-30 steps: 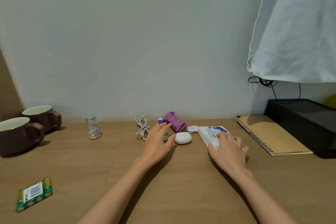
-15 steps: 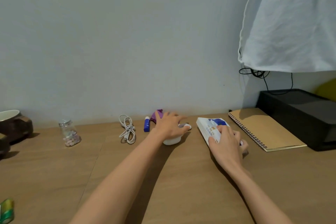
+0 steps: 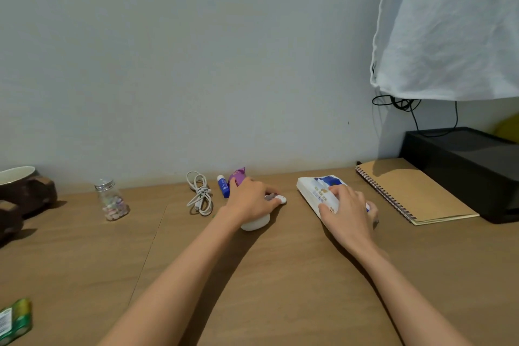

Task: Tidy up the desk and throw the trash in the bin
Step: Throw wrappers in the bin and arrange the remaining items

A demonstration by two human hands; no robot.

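Observation:
My left hand (image 3: 250,199) lies palm down on the desk (image 3: 280,275), its fingers curled around a small white and grey item (image 3: 280,199). It covers the right end of a purple wrapper (image 3: 237,176) and the top of a white oval case (image 3: 256,224). A blue tube (image 3: 223,186) lies just left of that hand. My right hand (image 3: 346,213) grips a white and blue packet (image 3: 316,189), fingers on top and thumb at its near edge. The packet's left side is tilted up.
A coiled white cable (image 3: 200,196) and a small glass jar of pastel beads (image 3: 112,202) sit to the left. Brown mugs (image 3: 25,188) stand at the far left, green batteries (image 3: 15,320) near the front left. A spiral notebook (image 3: 415,194) and black box (image 3: 463,166) lie to the right, under a hanging white cloth (image 3: 449,25).
My left hand slid right from beside the cable onto the purple wrapper and the small white item and curled its fingers. My right hand stayed on the packet. The view shifted right.

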